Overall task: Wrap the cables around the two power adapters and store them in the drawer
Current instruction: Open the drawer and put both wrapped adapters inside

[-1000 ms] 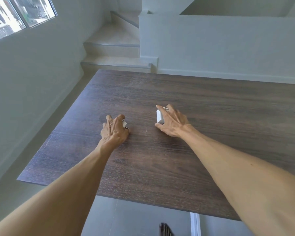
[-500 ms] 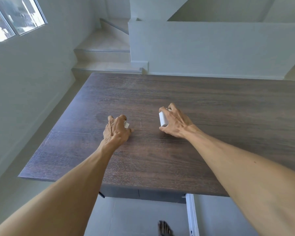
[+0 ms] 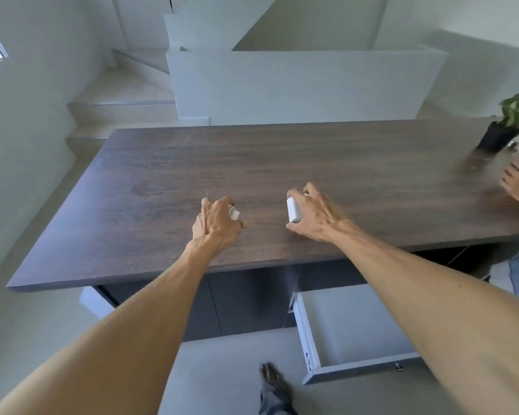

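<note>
- Left hand (image 3: pixel 215 226) fingers curled over a small white adapter (image 3: pixel 233 212), on the tabletop (image 3: pixel 357 163).
- Right hand (image 3: pixel 315 215) grips second white adapter (image 3: pixel 293 209) between thumb and fingers.
- Bare wood beyond both sets of fingertips.
- Drawer (image 3: pixel 351 330) open below right wrist, under the near edge.

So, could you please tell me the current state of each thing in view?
White power adapter: gripped by right hand on the dark wooden table.
Second white adapter: held under left hand.
Grey drawer: open.
Potted plant: upright.
</note>
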